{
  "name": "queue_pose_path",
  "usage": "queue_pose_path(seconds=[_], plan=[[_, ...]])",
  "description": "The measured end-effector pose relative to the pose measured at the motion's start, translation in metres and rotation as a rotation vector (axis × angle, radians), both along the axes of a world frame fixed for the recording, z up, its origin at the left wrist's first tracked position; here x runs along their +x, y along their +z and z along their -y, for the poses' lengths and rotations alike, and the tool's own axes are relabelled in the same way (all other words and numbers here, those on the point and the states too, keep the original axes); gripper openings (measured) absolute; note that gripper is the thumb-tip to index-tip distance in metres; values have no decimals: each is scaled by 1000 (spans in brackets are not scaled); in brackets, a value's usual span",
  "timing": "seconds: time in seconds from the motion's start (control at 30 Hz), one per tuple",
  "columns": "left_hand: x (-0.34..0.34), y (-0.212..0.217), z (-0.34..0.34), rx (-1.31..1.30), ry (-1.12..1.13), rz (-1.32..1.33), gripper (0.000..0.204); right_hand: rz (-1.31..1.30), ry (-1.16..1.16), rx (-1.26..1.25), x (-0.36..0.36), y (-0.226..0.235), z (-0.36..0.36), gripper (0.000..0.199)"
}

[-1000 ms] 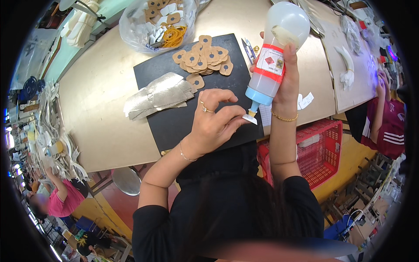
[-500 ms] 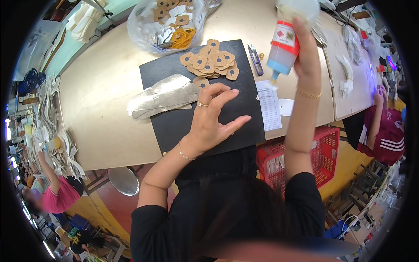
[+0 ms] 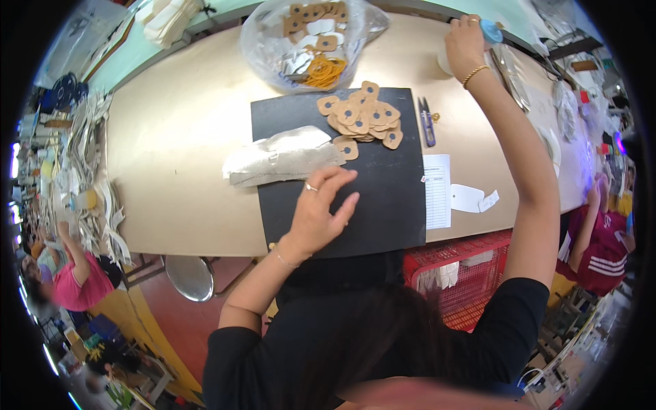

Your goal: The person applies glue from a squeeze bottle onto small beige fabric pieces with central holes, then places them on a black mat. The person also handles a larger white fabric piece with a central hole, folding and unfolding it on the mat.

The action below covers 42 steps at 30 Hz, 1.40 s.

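Left hand [image 3: 320, 213] rests on the black mat [image 3: 403, 212], fingers spread, holding nothing; a silver-grey folded piece [image 3: 280, 158] lies just beyond its fingertips, and brown paper tags [image 3: 362, 116] are heaped farther out to its right. Right hand [image 3: 465, 37] reaches far across the table [image 3: 178, 164], closed around a blue-capped glue bottle [image 3: 489, 29]. Small snips [image 3: 426, 120] lie nearer than that hand.

The right hand [image 3: 465, 42] covers nearly all of the glue bottle [image 3: 489, 30]; only its blue end shows, near the upper rim where the view bends. Whether the fingers clasp it cannot be told. The left hand [image 3: 321, 208] hides part of the black mat [image 3: 396, 198]. The contents of the clear bag [image 3: 311, 41] are too small and jumbled to tell apart.
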<state>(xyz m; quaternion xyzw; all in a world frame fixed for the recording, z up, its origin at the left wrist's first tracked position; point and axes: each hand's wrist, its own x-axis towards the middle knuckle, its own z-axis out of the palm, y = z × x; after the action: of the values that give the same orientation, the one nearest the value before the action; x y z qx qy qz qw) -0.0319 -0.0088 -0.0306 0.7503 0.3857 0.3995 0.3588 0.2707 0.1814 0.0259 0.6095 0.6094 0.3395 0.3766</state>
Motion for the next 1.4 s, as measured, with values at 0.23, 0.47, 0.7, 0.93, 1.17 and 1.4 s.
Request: queue_pose_path(seconds=[0.23, 0.47, 0.7, 0.93, 1.17, 1.4], plan=[[-56, 7, -42, 176, 246, -418, 50, -101, 200, 32, 2, 2, 7, 25], [-92, 17, -77, 1, 152, -574, 52, -1285, 388, 48, -35, -5, 77, 32], [-88, 15, -69, -14, 273, -708, 45, -1869, -205, 172, -57, -46, 150, 25], [-77, 16, -49, 182, 408, -788, 42, -1706, -83, 364, -81, -69, 169, 31], [-68, 25, -51, -18, 442, -725, 29, -1801, -287, 328, -80, -65, 174, 23], [-62, 49, -13, -277, 251, -396, 12, -2088, -417, 85, -83, -56, 206, 15]])
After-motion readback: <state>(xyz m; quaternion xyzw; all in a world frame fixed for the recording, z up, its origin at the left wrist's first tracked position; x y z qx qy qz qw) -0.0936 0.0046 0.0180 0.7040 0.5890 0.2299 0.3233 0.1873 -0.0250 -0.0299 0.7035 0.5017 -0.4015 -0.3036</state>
